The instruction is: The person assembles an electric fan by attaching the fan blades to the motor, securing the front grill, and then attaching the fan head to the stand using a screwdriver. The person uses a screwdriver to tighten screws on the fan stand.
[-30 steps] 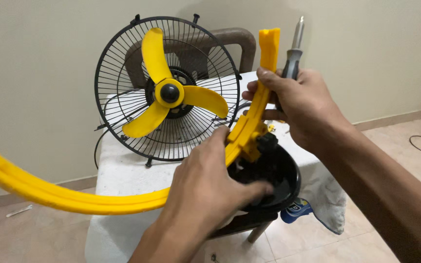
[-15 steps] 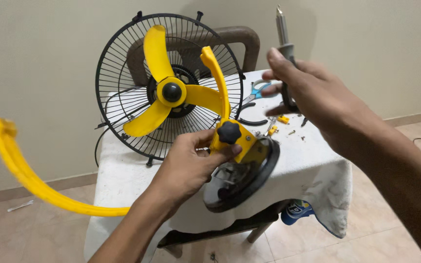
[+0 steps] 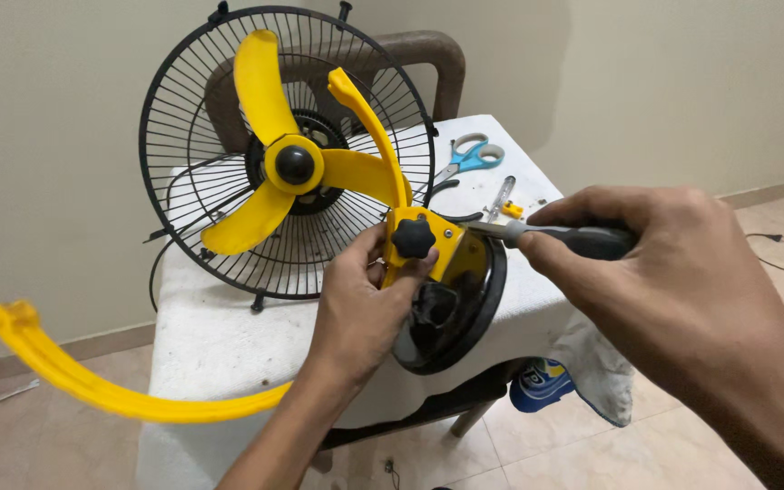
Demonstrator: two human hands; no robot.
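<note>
In the left grip (image 3: 365, 295), yellow bracket (image 3: 442, 247).

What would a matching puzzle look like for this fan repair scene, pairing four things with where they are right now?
Things:
1. screwdriver
2. scissors
3. black knob
4. fan blades

Places:
A. lying on the cloth-covered table, far side
B. inside the black wire guard
C. gripped in the right hand, tip at the yellow bracket
D. on the yellow bracket, just above the left hand

Pairs: 1-C, 2-A, 3-D, 4-B
</note>
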